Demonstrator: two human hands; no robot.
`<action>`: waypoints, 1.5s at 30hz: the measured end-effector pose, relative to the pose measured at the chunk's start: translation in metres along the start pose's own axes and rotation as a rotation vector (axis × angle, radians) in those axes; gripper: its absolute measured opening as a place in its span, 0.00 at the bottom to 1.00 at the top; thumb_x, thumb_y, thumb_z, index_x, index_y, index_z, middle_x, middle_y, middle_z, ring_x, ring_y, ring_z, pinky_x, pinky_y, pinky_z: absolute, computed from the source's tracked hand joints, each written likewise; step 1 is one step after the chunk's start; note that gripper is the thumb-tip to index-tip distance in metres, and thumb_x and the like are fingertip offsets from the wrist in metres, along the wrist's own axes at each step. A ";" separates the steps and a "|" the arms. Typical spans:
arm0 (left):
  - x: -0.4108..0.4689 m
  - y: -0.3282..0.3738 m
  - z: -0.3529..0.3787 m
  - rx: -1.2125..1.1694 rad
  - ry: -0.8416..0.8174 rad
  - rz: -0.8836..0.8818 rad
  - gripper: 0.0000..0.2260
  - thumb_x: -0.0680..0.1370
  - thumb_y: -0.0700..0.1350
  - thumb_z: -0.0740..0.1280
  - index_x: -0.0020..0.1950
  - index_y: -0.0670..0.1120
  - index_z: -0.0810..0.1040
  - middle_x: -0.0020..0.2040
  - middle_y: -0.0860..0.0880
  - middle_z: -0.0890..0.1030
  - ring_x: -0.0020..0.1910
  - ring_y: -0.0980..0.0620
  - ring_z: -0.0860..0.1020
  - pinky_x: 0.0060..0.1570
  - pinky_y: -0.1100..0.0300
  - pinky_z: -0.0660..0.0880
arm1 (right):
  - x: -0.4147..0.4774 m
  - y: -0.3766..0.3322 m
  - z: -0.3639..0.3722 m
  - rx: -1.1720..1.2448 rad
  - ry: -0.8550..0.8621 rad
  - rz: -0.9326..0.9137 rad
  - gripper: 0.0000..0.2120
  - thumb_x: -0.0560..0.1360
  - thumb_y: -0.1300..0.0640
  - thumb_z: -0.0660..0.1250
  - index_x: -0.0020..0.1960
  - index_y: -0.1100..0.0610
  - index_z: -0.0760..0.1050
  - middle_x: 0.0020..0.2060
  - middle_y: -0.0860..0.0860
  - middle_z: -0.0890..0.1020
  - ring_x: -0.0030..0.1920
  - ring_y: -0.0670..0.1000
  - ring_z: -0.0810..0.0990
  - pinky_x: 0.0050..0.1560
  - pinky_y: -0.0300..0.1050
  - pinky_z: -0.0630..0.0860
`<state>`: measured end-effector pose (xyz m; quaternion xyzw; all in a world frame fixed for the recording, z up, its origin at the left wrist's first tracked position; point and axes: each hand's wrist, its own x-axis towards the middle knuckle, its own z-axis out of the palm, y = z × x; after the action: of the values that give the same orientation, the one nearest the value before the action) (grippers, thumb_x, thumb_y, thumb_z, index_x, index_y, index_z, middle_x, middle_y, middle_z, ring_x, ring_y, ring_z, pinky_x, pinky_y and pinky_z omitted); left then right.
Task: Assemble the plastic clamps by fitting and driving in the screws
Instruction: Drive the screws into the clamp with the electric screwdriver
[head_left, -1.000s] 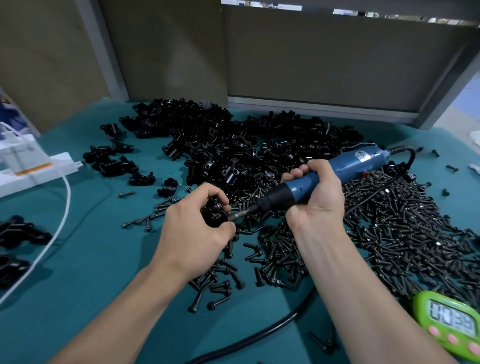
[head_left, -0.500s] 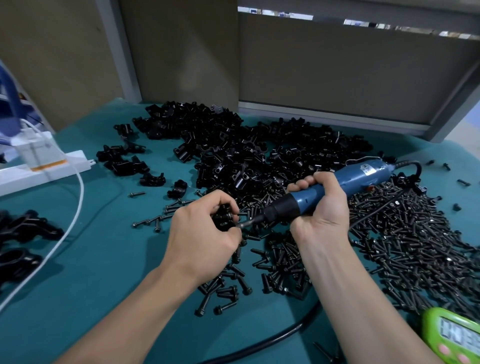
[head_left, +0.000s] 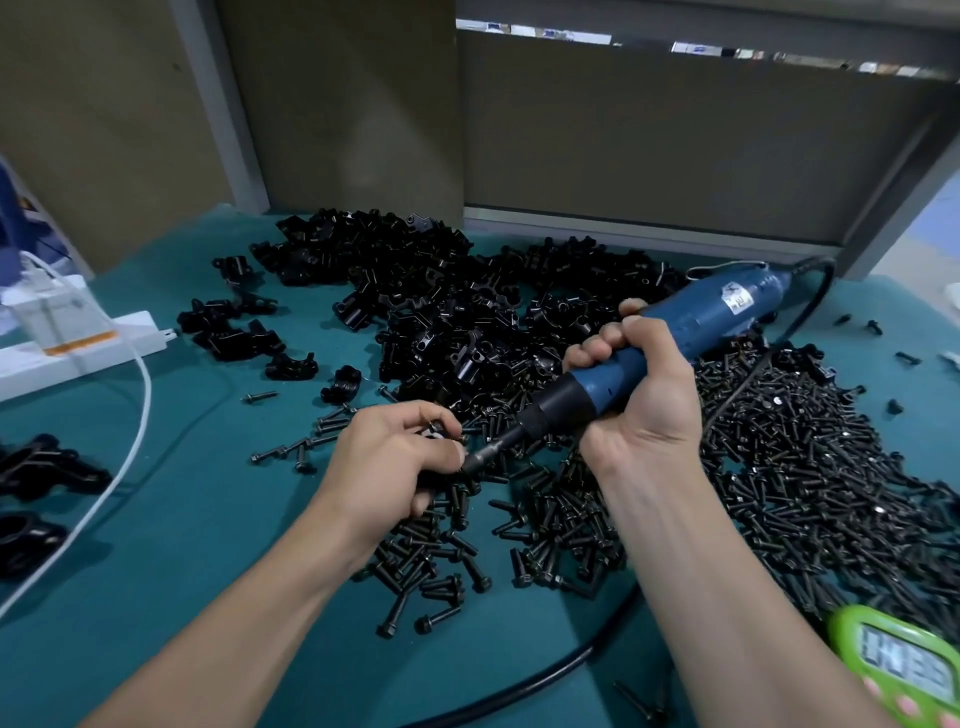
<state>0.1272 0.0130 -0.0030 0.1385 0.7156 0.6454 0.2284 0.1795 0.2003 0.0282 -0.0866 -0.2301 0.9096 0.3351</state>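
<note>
Head: left hand (head_left: 384, 467) pinches one clamp (head_left: 435, 431), right hand (head_left: 647, 400) grips one screwdriver (head_left: 696, 319).

**Driver meets clamp over the screw pile**

The left hand (head_left: 387, 460) pinches a small black clamp (head_left: 435, 431) above the teal table (head_left: 171, 545). The right hand (head_left: 641, 387) grips a blue electric screwdriver (head_left: 649, 353), its bit touching the clamp. Loose screws (head_left: 810, 467) spread right; unassembled clamps (head_left: 441, 312) are heaped behind. A green timer (head_left: 904, 670) sits at the near right.

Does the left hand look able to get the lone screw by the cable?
Probably, once freed: the left hand grips a clamp at the driver. The path to the screw looks open.
</note>
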 end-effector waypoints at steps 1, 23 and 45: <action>0.001 0.002 -0.001 -0.025 -0.030 -0.034 0.10 0.74 0.32 0.70 0.40 0.47 0.83 0.34 0.48 0.83 0.24 0.52 0.68 0.22 0.65 0.63 | 0.001 -0.003 -0.001 -0.010 -0.037 0.024 0.07 0.78 0.69 0.61 0.49 0.59 0.73 0.31 0.51 0.73 0.29 0.48 0.72 0.33 0.42 0.75; 0.021 -0.001 -0.022 -0.419 0.014 -0.185 0.13 0.84 0.45 0.63 0.51 0.40 0.84 0.38 0.41 0.84 0.26 0.50 0.70 0.18 0.63 0.60 | 0.014 -0.025 -0.026 -0.428 0.222 0.315 0.18 0.76 0.63 0.66 0.65 0.60 0.68 0.48 0.63 0.80 0.43 0.61 0.86 0.50 0.59 0.84; -0.036 0.043 -0.071 -0.318 0.305 0.127 0.07 0.80 0.46 0.68 0.48 0.58 0.83 0.42 0.55 0.86 0.39 0.57 0.82 0.35 0.63 0.78 | -0.115 0.093 0.098 -1.078 -0.266 0.332 0.08 0.83 0.57 0.65 0.55 0.52 0.83 0.46 0.53 0.88 0.43 0.54 0.86 0.47 0.52 0.86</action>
<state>0.1175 -0.0607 0.0494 0.0464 0.6211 0.7765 0.0957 0.1832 0.0280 0.0702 -0.1647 -0.6843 0.7074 0.0648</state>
